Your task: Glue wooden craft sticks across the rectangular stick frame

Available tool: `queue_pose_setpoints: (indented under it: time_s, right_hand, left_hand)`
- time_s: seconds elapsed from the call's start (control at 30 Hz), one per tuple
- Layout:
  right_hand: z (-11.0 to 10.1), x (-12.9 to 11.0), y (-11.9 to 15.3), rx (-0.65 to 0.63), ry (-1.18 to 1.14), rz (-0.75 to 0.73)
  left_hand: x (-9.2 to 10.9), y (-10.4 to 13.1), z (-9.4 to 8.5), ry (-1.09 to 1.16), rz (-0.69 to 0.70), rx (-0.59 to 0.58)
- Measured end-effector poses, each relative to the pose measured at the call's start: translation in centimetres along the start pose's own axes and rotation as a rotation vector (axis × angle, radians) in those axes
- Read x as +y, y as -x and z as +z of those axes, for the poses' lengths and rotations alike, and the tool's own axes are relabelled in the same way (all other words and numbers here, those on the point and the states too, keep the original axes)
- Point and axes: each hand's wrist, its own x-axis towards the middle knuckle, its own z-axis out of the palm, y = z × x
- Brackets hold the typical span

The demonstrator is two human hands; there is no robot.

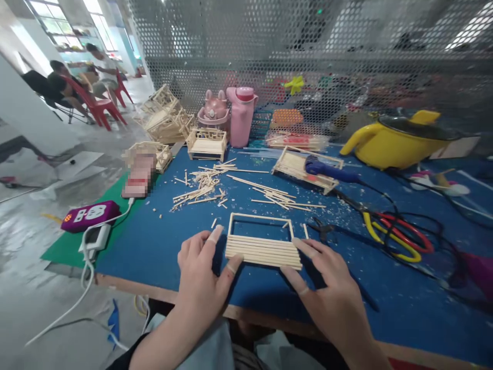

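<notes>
A small frame of thin wooden sticks [262, 252] lies on the blue tabletop before me. Its near part is a row of sticks laid side by side; the far part is an open rectangle. My left hand [204, 267] is at its left end, thumb on the near left corner, with the index finger stretched out just beside the frame. At the right end, my right hand [323, 277] has its index finger on the side and its thumb at the near edge, holding it. Several fingertips wear pale covers. Short stick pieces [305, 231] lie close to the frame.
Loose sticks [204, 187] are scattered beyond the frame. A blue glue gun [331, 169] rests on a small stick-built bed [292, 164]. Pliers [327, 228], cables and red-and-yellow handles [400, 239] lie rightward. A yellow pot [400, 144], pink bottle [242, 118] and phone [139, 174] stand farther out.
</notes>
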Motion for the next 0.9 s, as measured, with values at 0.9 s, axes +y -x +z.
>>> queue_pose_setpoints:
  time_s: [0.9]
  right_hand:
    - [-2.9,2.8,-0.5,-0.295,0.06,0.146]
  left_hand:
    - [-0.6,-0.1,-0.3,0.16,-0.153,-0.269]
